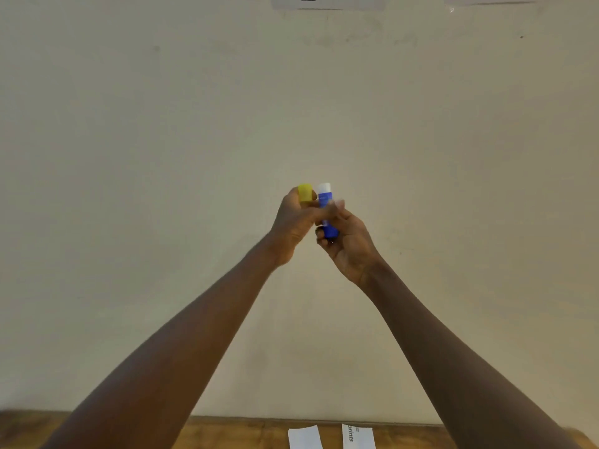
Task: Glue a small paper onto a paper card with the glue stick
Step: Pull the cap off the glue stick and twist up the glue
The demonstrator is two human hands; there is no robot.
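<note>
Up in mid-air, glue stick (pixel 324 199): uncapped, long axis near upright, white tip pointing up, leaning slightly left.
Right hand (pixel 348 244) grip: curled round the blue barrel.
Left hand (pixel 291 218) grip: pinching yellow cap (pixel 305 193), just beside the tip.
Counter (pixel 227 432): white paper (pixel 304 437), printed slip (pixel 358 436).

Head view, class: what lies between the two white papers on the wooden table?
Nothing: the head view shows only bare wooden table between the plain paper and the printed paper.

1 head view; faces wall (pixel 136 196); table (pixel 240 432) edge at bottom
</note>
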